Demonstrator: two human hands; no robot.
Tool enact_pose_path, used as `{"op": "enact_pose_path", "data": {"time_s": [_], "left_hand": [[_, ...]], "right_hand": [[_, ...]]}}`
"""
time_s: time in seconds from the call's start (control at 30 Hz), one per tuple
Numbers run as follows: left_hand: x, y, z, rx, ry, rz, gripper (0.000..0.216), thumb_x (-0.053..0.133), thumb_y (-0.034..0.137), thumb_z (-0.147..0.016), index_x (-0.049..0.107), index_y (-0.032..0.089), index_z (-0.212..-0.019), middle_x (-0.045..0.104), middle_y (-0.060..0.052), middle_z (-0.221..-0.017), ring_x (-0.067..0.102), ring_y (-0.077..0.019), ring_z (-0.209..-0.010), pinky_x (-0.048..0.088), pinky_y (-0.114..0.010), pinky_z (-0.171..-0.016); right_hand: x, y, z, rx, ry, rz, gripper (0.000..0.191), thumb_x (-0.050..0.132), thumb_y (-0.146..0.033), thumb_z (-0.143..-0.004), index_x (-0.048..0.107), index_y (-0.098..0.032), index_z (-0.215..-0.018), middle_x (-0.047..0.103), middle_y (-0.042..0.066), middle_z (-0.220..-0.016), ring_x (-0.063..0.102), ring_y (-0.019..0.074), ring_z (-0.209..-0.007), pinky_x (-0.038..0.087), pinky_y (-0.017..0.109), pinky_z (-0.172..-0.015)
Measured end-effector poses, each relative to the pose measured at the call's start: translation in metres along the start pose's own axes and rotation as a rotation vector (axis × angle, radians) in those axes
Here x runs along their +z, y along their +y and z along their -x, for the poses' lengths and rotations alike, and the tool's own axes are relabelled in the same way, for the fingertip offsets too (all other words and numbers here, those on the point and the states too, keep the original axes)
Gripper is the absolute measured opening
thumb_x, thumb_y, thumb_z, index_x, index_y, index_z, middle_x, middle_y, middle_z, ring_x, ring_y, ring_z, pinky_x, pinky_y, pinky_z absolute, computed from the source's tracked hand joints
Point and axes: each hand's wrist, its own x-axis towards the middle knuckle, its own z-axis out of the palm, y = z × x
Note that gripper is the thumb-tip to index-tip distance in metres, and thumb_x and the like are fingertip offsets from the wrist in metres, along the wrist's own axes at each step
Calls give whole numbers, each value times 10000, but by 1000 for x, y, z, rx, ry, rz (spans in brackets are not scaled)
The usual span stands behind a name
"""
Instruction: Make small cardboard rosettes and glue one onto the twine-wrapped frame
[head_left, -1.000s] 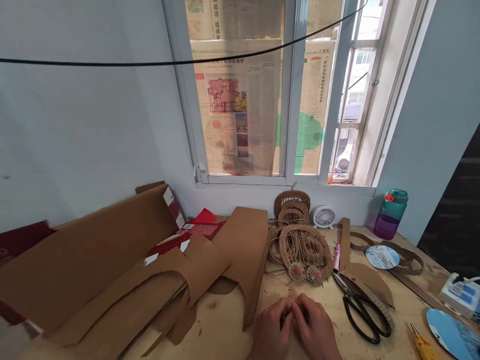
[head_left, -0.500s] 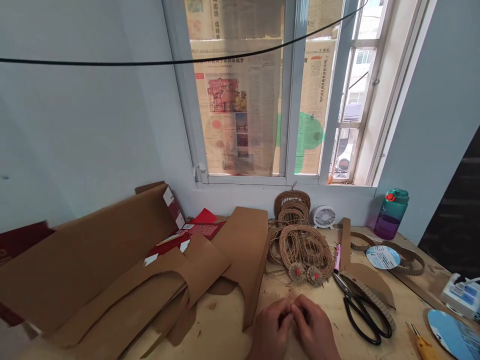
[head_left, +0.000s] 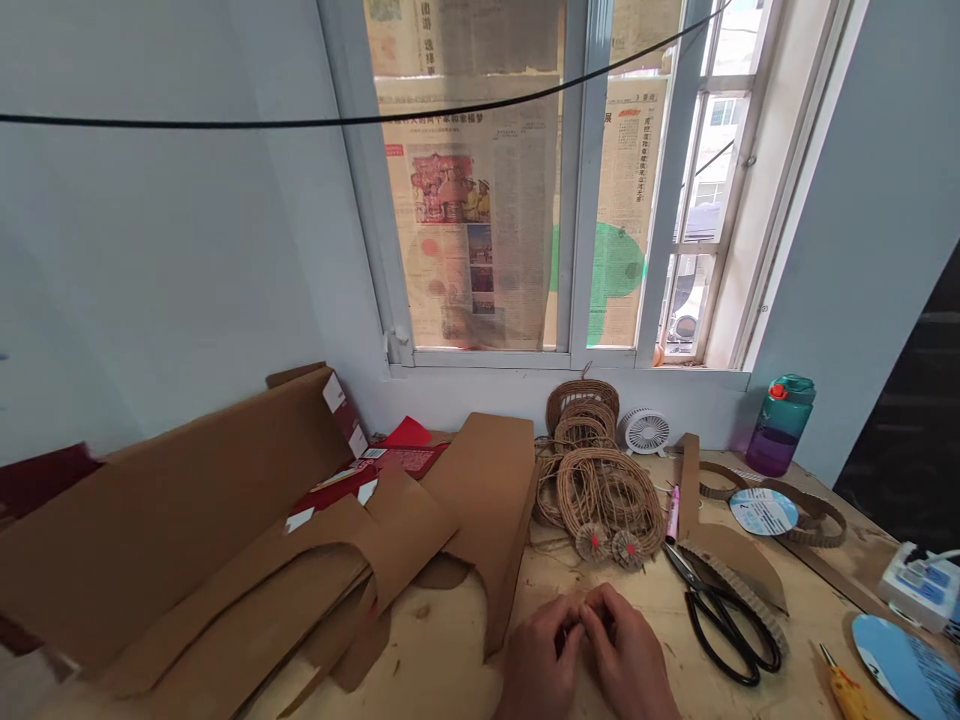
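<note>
Wood tabletop (head_left: 450, 640): pale plywood, bare only at the lower centre of the frame.
Left hand (head_left: 536, 660): lower centre, fingers curled in, tips meeting those of the other hand; what they pinch is hidden.
Right hand (head_left: 634, 655): curled the same way, touching the left; I cannot tell what it holds.
Rolled discs (head_left: 592, 541): two small cardboard coils with red centres, just above the hands and apart from them, leaning on the woven coil work (head_left: 607, 490).
Writing: newspaper (head_left: 480, 210) on the window shows Chinese print, too small to read; white label (head_left: 334, 392) on the box flap and blue round card (head_left: 763, 511) are unreadable.
Edges: cardboard sheets (head_left: 225, 540) crowd the left half; scissors (head_left: 720, 620) lie near, right of the hands; yellow cutter (head_left: 844, 692) sits at the lower right edge.
Open room: the strip of table between sheets and scissors.
</note>
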Motion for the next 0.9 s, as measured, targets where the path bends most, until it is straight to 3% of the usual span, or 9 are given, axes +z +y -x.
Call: {"op": "enact_pose_path", "data": {"time_s": [0.57,0.9], "left_hand": [[3,-1,2,1,-32,-37,153,467,102,-751,577,196,-702,646,-22,-742,573,-178,-726,412,-230,-608],[1,-4,-2,13,-29,-18,196,442,102,-784,611,195,-750,668,-25,-775,592,-175,-735,423,-233,-631]], "right_hand": [[-3,-1,-2,-40,32,143,289,457,-376,-857,542,-220,-629,636,10,-649,573,178,-639,401,254,-617],[2,1,1,-14,22,105,279,411,-392,-884,554,-226,-711,661,9,-697,596,175,-649,408,243,-607]]}}
